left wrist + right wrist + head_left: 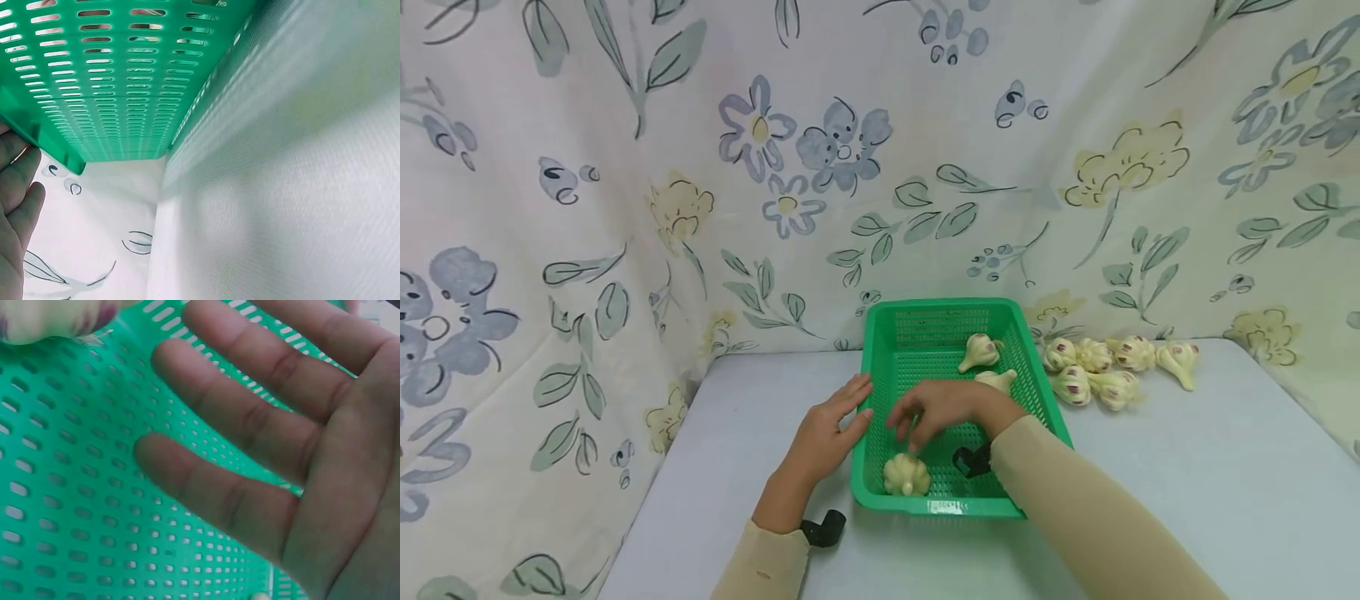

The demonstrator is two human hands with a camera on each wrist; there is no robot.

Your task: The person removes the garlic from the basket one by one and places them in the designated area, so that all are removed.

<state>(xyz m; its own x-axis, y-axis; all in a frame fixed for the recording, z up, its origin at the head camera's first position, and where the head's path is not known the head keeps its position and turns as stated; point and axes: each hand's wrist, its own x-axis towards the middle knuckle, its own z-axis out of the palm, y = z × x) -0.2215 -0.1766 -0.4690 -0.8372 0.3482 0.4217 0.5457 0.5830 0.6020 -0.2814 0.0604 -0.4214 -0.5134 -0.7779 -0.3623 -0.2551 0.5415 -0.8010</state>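
A green perforated plastic basket (964,506) stands on the table. My left hand (829,435) rests its straight fingers on the basket's left rim; in the left wrist view, its fingertips (26,169) touch the edge. Inside the basket hovers my right hand (942,410), holding nothing, its fingers (231,428) loosely bent and apart in the right wrist view. Just below it, at the near left corner, sits a garlic bulb (907,475). Another garlic bulb (980,353) lies toward the far end, and a third bulb (997,380) is partly hidden behind my right hand.
Several garlic bulbs (1093,357) lie grouped on the white table (1150,467), right of the basket. A floral cloth (880,167) hangs behind the table and along its left side. A black wrist strap (824,529) is on my left wrist.
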